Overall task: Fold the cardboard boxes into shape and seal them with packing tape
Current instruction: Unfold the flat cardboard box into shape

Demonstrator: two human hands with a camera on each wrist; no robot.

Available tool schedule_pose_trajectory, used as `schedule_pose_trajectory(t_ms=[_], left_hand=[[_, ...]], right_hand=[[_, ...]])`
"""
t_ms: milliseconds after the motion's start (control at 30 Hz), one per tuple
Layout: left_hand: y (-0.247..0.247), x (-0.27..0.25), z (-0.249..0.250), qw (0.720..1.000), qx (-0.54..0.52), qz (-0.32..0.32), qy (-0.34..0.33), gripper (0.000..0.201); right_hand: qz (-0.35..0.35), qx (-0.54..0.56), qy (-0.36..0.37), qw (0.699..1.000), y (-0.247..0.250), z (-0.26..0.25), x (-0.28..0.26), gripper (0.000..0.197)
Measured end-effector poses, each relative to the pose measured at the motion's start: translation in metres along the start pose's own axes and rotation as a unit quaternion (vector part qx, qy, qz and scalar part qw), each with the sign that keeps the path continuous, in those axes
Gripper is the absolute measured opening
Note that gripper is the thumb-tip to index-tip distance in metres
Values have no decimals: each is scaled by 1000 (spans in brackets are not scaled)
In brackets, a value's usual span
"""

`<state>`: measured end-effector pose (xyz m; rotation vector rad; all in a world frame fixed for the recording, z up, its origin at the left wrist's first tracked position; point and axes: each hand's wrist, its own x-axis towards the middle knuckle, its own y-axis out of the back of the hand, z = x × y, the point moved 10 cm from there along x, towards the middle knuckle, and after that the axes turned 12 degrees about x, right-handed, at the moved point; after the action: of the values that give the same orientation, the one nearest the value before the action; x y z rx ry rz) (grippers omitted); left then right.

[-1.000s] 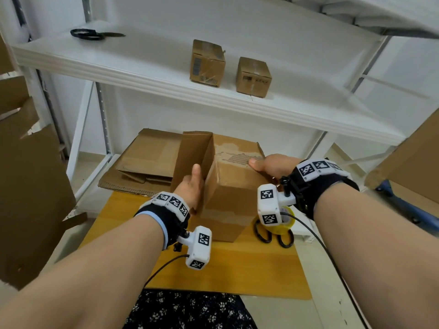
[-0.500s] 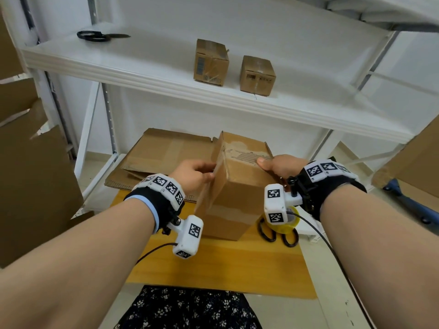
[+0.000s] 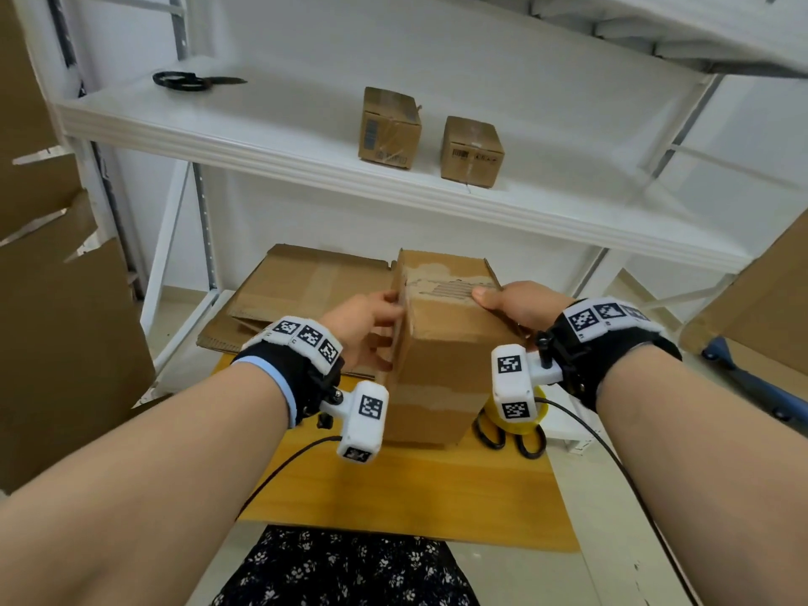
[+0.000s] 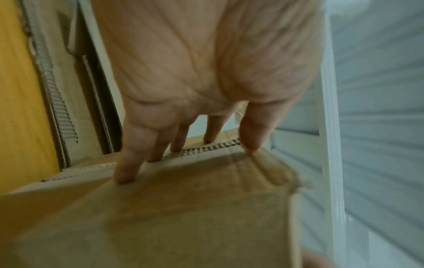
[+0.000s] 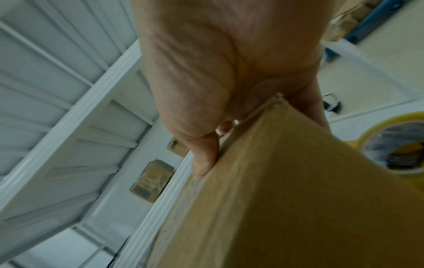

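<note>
Cardboard box (image 3: 437, 343): left hand (image 3: 358, 330) pinches its side flap, right hand (image 3: 516, 306) grips the opposite top edge; crease flush before taping.

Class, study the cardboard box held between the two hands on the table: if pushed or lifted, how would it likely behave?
The cardboard box stands taller than wide on the wooden table, so a sideways push would probably tip it. It looks light and likely empty. With no tape visible and the left hand and right hand holding its flaps, these would probably spring open.

Three boxes (image 3: 441, 343), two scissors (image 3: 192, 80).
</note>
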<state>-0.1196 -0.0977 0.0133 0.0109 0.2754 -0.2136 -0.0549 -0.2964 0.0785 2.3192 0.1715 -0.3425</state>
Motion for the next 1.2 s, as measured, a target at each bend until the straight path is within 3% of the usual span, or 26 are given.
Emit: schedule_pose_trajectory(t_ms=[133,267,367,500,600,767,933,1067,1133,1200], left_hand=[[-6,-8,11,995,-93,-37,8,67],[15,-12,-4,989,-124,38,68,43],[36,-15,-32,985,-91,85,118,32],[67,-18,-69,972,-74,153,161,29],[95,-20,-90,961,-73,194,183,35],[119,-23,-113,958,-45,188,212,69],[154,-3,-134,961,36,168,217,136],[135,-25,-92,951,161,168,205,115],[136,-30,-74,907,316,186,205,93],[133,-29,-65,885,381,190,187,79]], right_hand=[[18,6,53,998,4,-38,-10,54],[-15,42,77,996,-7,-69,-23,54],[-61,16,80,995,-30,-75,-29,53],[-119,68,65,988,-71,-64,-25,30],[-153,76,91,981,-96,-61,-20,29],[-186,36,128,973,-128,-58,-17,48],[-217,4,117,969,-159,-43,-18,55],[-205,-4,112,972,-167,-31,-9,56],[-209,24,106,972,-160,-31,-10,52],[-206,26,105,973,-150,-30,-9,49]])
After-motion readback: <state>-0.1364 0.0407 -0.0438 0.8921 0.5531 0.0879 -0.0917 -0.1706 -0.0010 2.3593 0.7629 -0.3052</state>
